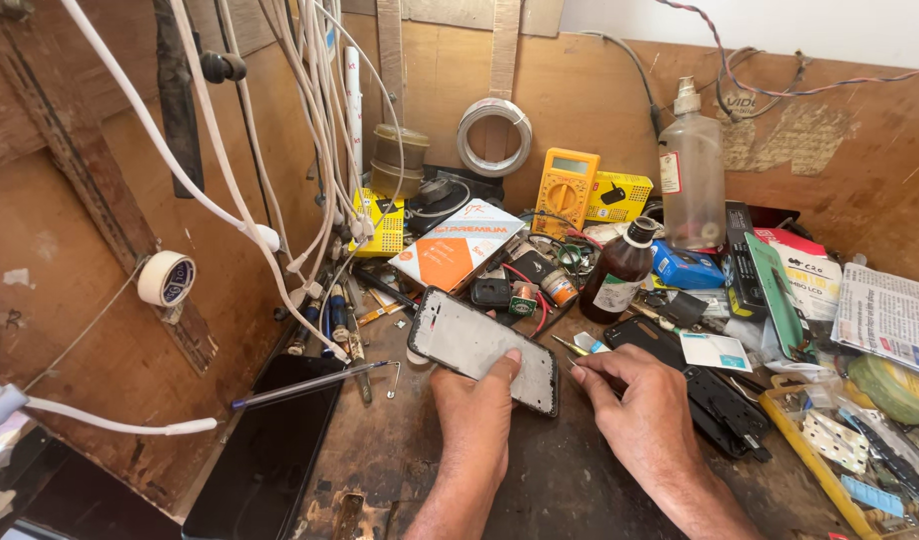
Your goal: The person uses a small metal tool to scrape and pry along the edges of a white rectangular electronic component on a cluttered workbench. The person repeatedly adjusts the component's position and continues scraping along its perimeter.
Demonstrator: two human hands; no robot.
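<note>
Here the fingers of the left hand point(477, 405) are closed around the near end of a flat, grey-faced rectangular phone frame with a black rim point(485, 350), the thumb pressed on its upper face and the other fingers hidden beneath it, so the panel is held tilted just above the worn brown wooden desk point(570, 480). The right hand point(635, 400) rests beside it on the desk, its fingers curled loosely together and pinching nothing, the fingertips close to the frame's right corner. The frame looks thin and light, stiff but likely brittle, with a smooth face that could slip; the long edges and corners seem the safest places to take hold, rather than the bare middle. Just beyond the hands lie a dark brown glass bottle with a white label point(620, 272), a black phone back cover point(715, 400) and a small white card point(715, 352). Farther back stand a yellow multimeter point(566, 188), a clear plastic bottle point(692, 175) and an orange-and-white box point(458, 245). To the left, white cables point(310, 120) hang over a dark glass panel point(270, 450).
</note>
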